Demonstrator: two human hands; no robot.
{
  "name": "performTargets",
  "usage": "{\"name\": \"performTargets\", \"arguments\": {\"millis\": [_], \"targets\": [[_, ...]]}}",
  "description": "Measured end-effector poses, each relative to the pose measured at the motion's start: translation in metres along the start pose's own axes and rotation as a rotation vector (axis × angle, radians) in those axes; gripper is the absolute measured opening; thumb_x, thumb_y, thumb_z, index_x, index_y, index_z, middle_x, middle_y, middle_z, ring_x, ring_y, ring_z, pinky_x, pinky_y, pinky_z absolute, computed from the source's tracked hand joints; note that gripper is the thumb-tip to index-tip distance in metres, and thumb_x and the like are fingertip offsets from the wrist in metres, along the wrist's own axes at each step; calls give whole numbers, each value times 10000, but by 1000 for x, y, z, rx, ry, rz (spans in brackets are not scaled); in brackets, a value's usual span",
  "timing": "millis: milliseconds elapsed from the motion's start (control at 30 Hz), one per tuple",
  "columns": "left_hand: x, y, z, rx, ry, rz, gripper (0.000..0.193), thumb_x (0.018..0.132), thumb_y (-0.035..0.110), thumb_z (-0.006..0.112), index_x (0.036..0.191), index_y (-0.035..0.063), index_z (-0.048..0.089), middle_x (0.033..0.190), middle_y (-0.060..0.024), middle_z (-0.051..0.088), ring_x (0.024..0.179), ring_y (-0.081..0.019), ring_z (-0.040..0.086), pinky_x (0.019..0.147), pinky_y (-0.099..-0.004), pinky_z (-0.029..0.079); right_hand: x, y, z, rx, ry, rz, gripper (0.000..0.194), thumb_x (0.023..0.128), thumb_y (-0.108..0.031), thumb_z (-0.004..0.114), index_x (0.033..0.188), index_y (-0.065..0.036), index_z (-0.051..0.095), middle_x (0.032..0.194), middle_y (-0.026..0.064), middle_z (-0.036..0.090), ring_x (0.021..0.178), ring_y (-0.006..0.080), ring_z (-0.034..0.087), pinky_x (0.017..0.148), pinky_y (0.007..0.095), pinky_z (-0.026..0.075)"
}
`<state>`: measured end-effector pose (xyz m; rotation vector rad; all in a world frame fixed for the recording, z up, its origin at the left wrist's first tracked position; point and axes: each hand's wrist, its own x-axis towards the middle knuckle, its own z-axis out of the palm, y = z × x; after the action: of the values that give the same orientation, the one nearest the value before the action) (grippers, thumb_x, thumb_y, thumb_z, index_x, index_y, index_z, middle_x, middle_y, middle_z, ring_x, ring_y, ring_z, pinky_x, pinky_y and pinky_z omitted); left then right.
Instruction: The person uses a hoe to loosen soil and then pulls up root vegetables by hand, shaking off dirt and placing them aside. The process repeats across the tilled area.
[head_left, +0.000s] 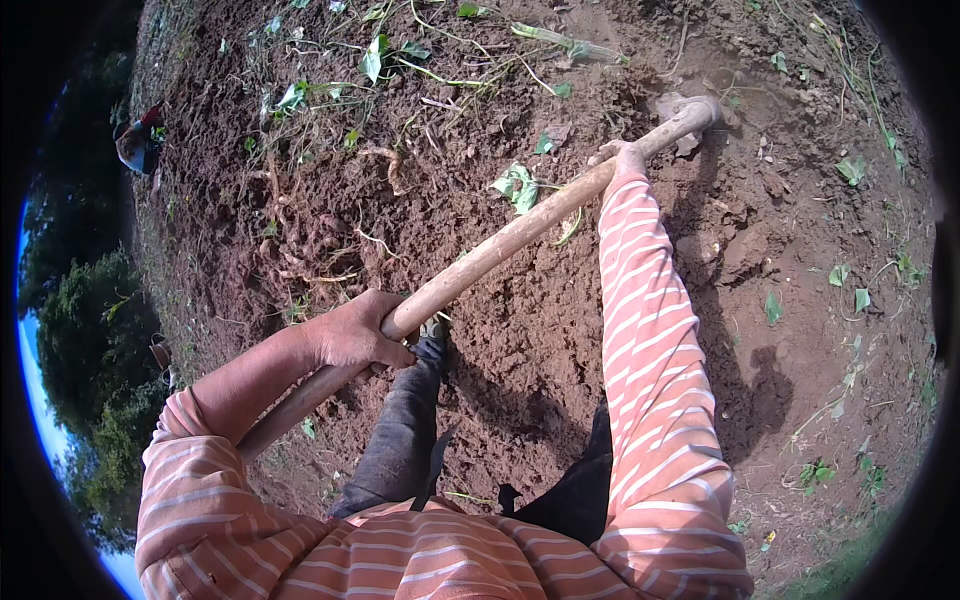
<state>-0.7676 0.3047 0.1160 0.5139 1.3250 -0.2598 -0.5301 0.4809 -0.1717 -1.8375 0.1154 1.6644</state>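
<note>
A long wooden handle (517, 244) runs diagonally across the view, with a hoe-like head (688, 124) low against the soil at its far upper-right end. My left hand (356, 330) wraps around the lower part of this handle, near my left leg. Farther up, close to the head, my right hand (626, 154) grips the shaft with the arm stretched out. The blade is partly hidden by the shaft and the dirt. Loose brown soil (525, 322) lies between my feet and the tool. A wilted green leaf (517, 187) rests just beside the shaft.
Reddish tubers with roots (322, 240) lie in the dirt at left. Cut vines and leaves (375, 60) are strewn along the top, and a thick pale stem (570, 45) lies there too. Trees (90, 360) stand beyond the field. One distant coloured shape (139, 142) is unclear.
</note>
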Motion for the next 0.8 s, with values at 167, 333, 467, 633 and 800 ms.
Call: {"name": "performTargets", "arguments": {"millis": [167, 333, 467, 633, 800], "targets": [[90, -27, 100, -251, -66, 141, 293, 674, 107, 651, 876, -23, 484, 580, -34, 512, 411, -121, 506, 353, -244, 410, 4, 24, -77, -51, -183, 69, 127, 716, -171, 524, 696, -61, 464, 546, 74, 467, 448, 229, 465, 454, 346, 431], [102, -77, 144, -332, 22, 270, 307, 663, 134, 629, 894, -23, 501, 617, -65, 540, 456, -135, 530, 402, -272, 439, -17, 33, -98, -74, -268, 78, 126, 723, -140, 556, 694, -81, 448, 537, 29, 430, 443, 184, 439, 449, 319, 412], [82, -102, 167, -33, 215, 487, 389, 628, 171, 633, 926, -37, 496, 742, -223, 590, 651, -345, 600, 618, -393, 481, -67, 41, -126, 5, -172, 6, 124, 745, -150, 549, 717, -99, 440, 555, -2, 406, 464, 141, 407, 477, 322, 379], [-2, -177, 190, 115, 144, 404, 376, 648, 163, 625, 940, -11, 465, 671, -227, 569, 712, -403, 576, 655, -450, 463, -200, 107, -189, 388, -560, -9, 112, 749, -141, 558, 736, -131, 448, 560, -32, 326, 463, 109, 328, 484, 284, 321], [-80, -269, 164, 497, 102, 216, 418, 674, 337, 652, 937, 72, 463, 607, -176, 560, 589, -352, 588, 535, -453, 466, -309, 215, -215, 505, -525, 211, 92, 710, -139, 577, 749, -138, 494, 550, -13, 354, 492, 152, 372, 511, 323, 356]]}}
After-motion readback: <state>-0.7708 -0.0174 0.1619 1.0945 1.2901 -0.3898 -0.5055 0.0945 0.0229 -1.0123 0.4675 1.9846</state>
